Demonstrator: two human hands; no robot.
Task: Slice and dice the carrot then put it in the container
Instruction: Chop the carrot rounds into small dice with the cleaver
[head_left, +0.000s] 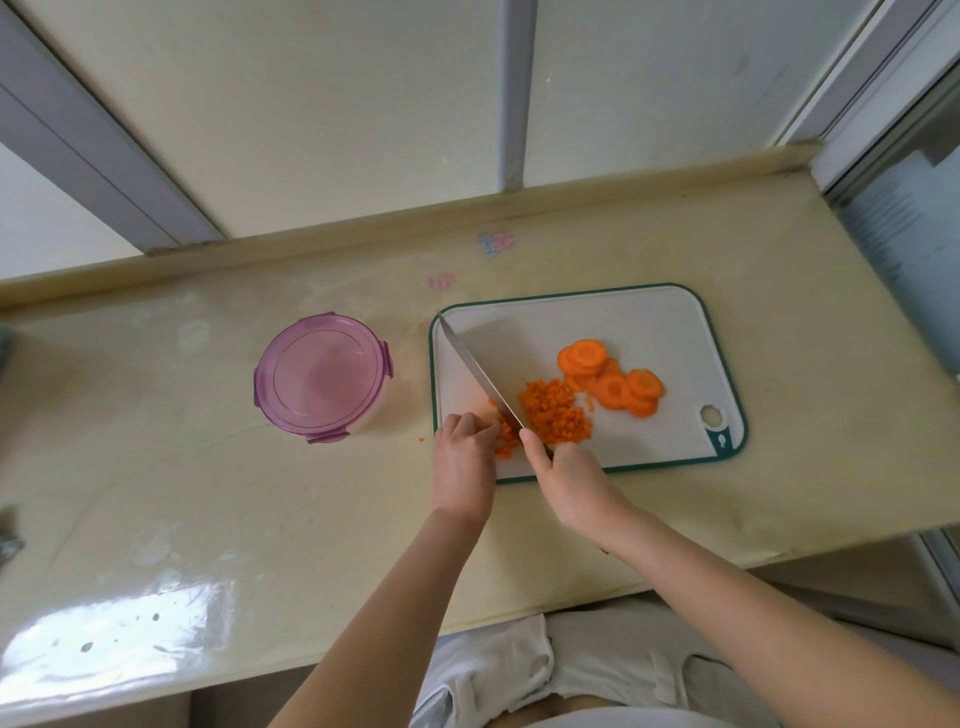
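Now left fingers (480, 423) pinch carrot pieces (506, 442) beside the knife (478, 371); right fingers (531, 441) grip it.

Nothing legible anywhere: the small coloured marks (496, 243) on the counter (208, 467) beyond the right hand (566, 470) are too blurred to read.
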